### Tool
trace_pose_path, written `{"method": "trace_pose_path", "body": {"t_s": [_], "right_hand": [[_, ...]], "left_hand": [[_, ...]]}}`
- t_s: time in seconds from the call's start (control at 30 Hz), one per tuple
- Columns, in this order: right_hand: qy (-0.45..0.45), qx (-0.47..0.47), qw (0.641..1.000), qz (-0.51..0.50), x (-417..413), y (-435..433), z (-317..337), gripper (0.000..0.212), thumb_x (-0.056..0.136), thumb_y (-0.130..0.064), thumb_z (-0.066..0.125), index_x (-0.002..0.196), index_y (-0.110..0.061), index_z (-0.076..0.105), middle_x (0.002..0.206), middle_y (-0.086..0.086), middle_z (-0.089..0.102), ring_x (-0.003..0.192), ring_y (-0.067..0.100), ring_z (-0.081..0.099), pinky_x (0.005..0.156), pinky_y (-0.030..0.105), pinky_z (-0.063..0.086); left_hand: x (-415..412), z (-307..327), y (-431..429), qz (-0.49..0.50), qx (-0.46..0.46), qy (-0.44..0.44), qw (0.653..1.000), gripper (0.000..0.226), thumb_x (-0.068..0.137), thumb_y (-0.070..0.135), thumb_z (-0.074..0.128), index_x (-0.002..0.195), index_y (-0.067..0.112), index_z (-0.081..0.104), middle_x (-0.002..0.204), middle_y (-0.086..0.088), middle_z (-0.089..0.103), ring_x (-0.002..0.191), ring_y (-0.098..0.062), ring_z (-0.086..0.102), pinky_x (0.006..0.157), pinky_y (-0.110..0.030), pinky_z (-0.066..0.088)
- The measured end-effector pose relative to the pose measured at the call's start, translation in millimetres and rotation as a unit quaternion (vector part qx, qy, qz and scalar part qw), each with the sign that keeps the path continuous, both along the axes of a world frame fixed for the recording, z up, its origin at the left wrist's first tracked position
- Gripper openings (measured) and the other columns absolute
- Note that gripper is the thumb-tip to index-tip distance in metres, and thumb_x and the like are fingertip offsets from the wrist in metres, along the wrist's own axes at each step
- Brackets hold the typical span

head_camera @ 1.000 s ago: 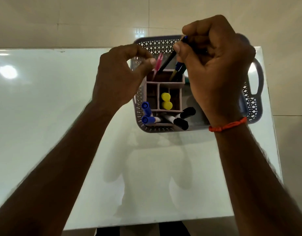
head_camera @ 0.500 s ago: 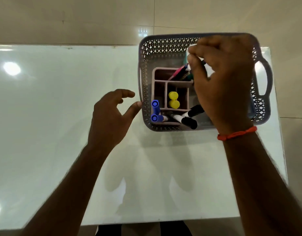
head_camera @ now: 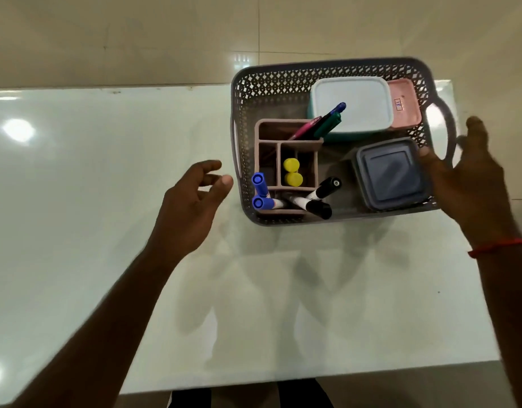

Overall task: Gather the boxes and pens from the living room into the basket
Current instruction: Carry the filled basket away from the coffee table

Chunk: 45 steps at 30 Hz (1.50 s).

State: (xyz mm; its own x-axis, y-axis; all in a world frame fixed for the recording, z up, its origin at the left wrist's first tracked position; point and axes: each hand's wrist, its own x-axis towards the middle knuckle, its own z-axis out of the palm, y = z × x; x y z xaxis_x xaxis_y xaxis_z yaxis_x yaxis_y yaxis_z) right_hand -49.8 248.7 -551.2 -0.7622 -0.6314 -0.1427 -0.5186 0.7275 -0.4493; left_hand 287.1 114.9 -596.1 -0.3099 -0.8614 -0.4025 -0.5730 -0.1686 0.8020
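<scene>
My left hand (head_camera: 192, 207) and right hand (head_camera: 471, 184) flank the basket (head_camera: 327, 66), the blurred right perhaps touching it, fingers (head_camera: 208, 165) spread and empty; boxes (head_camera: 354, 104) and pens (head_camera: 327, 120) sit inside, so an uneven lift could spill pens.

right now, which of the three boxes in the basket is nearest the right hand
The dark blue-grey square box, in the near right corner of the basket, beside the right hand. The white-lidded box and the pink box sit farther back.
</scene>
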Motion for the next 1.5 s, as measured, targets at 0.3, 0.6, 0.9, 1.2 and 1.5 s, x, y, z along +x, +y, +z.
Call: {"method": "trace_pose_path", "body": {"t_s": [0.3, 0.6, 0.9, 1.2, 1.5], "right_hand": [[0.048, 0.042, 0.998, 0.008, 6.5, 17.9, -16.9, 0.041, 0.096, -0.038, 0.051, 0.119, -0.004, 0.054, 0.101, 0.026, 0.067, 0.102, 0.045, 0.060, 0.087, 0.048, 0.048], [-0.001, 0.045, 0.997, 0.068, 50.4, 62.9, -25.0, 0.013, 0.098, -0.022, 0.053, 0.097, -0.009, 0.053, 0.082, 0.018, 0.066, 0.078, 0.042, 0.061, 0.062, 0.035, 0.039], [-0.038, 0.039, 0.994, 0.096, 82.0, 80.8, 2.5, 0.012, 0.098, -0.022, 0.053, 0.097, -0.011, 0.056, 0.075, 0.009, 0.065, 0.070, 0.033, 0.060, 0.064, 0.037, 0.046], [-0.008, 0.020, 0.992, 0.126, 98.1, 80.8, 88.7, 0.017, 0.099, -0.025, 0.048, 0.098, -0.011, 0.058, 0.062, 0.000, 0.057, 0.054, 0.016, 0.051, 0.050, 0.025, 0.032], [-0.031, -0.022, 0.993, 0.115, 127.3, 93.1, 202.0, 0.014, 0.098, -0.022, 0.052, 0.099, -0.013, 0.062, 0.062, -0.007, 0.055, 0.056, 0.018, 0.053, 0.054, 0.030, 0.037]], "left_hand": [[-33.8, 14.1, -16.2, 0.064, 0.061, 0.052, 0.995, 0.039, 0.101, 0.051, 0.049, 0.109, 0.016, 0.066, 0.078, 0.003, 0.065, 0.073, -0.017, 0.063, 0.076, -0.045, 0.053], [33.1, 26.2, 15.8, 0.047, 0.028, -0.122, 0.991, 0.056, 0.093, 0.058, 0.058, 0.079, 0.005, 0.070, 0.070, -0.008, 0.073, 0.066, -0.028, 0.071, 0.072, -0.050, 0.060], [71.0, 47.2, 40.5, 0.034, 0.029, -0.130, 0.991, 0.037, 0.098, 0.046, 0.056, 0.075, 0.023, 0.074, 0.071, 0.003, 0.075, 0.068, -0.021, 0.075, 0.079, -0.055, 0.060], [93.8, 135.6, 47.8, 0.045, -0.022, -0.141, 0.989, 0.041, 0.102, 0.036, 0.052, 0.070, 0.022, 0.072, 0.065, 0.001, 0.073, 0.067, -0.023, 0.072, 0.071, -0.043, 0.055], [127.1, 249.8, 59.6, 0.066, -0.062, -0.150, 0.985, 0.038, 0.101, 0.035, 0.053, 0.070, 0.026, 0.072, 0.065, 0.015, 0.073, 0.057, -0.010, 0.069, 0.063, -0.022, 0.050]]}}
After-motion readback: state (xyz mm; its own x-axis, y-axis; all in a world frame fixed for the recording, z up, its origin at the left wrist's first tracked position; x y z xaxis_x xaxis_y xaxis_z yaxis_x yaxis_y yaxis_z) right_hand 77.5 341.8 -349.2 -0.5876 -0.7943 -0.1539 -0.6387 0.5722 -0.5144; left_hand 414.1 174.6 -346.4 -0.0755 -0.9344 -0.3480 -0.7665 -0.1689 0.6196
